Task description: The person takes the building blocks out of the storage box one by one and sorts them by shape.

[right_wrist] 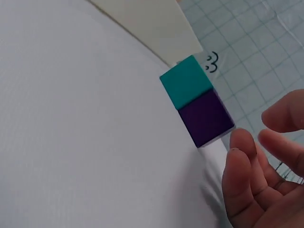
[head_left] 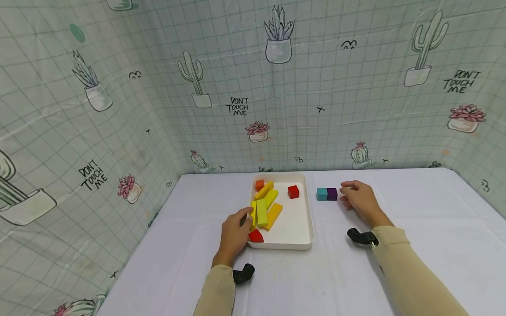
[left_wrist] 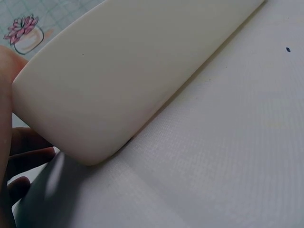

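My left hand (head_left: 234, 235) grips the left edge of a white tray (head_left: 294, 239), thumb over the rim and the other fingers along the outer wall. In the left wrist view the tray wall (left_wrist: 109, 80) fills much of the picture, with curled fingers (left_wrist: 31, 159) beside its corner. To the right of the tray, a teal cube (head_left: 322, 194) and a purple cube (head_left: 332, 194) sit side by side, touching. My right hand (head_left: 360, 199) is just right of the purple cube, fingers loosely bent around nothing; its fingertips (right_wrist: 242, 140) come close to that cube.
Several yellow blocks (head_left: 262, 213) lie piled in the tray's left half. An orange cube (head_left: 259, 185) is at its far left corner, a red cube (head_left: 293, 192) at the far right, a red angular block (head_left: 256, 236) at the near left. A patterned cloth (head_left: 316, 87) hangs behind the white table (head_left: 276, 285).
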The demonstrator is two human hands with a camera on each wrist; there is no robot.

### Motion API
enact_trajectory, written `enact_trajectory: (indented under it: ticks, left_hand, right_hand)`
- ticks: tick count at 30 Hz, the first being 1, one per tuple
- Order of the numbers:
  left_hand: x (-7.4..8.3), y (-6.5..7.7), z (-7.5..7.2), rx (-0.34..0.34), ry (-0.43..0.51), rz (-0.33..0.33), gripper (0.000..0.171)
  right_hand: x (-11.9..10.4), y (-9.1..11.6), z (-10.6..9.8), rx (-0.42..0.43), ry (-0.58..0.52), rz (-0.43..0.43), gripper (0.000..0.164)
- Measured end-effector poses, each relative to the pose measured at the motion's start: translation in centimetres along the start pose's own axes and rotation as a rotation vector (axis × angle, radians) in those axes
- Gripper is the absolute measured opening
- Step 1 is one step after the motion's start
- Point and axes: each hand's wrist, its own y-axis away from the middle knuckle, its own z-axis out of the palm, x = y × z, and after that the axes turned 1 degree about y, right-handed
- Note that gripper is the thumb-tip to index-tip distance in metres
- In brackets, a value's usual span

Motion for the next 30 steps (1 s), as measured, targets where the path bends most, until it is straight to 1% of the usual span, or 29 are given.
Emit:
enact_trajectory:
  ticks: [2,4,9,12,18,23,27,30]
  left_hand:
    - [0.0,0.0,0.0,0.0,-0.001,0.004,0.035]
    - [0.1,-0.1,0.0,-0.002,0.001,0.007,0.035]
    - [0.2,-0.1,-0.1,-0.005,0.004,0.008,0.035]
    - [0.1,-0.1,-0.1,-0.009,0.0,0.007,0.035]
    - [0.1,0.0,-0.2,-0.009,-0.001,0.013,0.035]
    - [0.0,0.0,-0.3,-0.012,0.014,0.021,0.035]
    - [-0.1,0.0,-0.3,-0.004,0.015,0.032,0.034]
    - [-0.1,-0.1,-0.3,-0.003,0.01,0.042,0.034]
  right_hand:
    - [-0.5,0.1,0.1,0.028,-0.036,0.003,0.044]
    - [-1.1,0.2,0.2,0.029,-0.088,0.014,0.045]
    - [-2.6,-0.1,0.5,-0.032,-0.21,0.06,0.047]
    - [-3.3,-0.3,0.8,-0.074,-0.237,0.059,0.047]
    - [-4.5,-0.4,1.9,-0.171,-0.225,0.026,0.044]
    - [-5.6,-0.9,3.3,-0.248,-0.177,0.029,0.048]
    - [-6.5,-1.4,4.4,-0.272,-0.149,0.005,0.047]
    - [-7.1,-1.8,5.3,-0.274,-0.125,0.007,0.044]
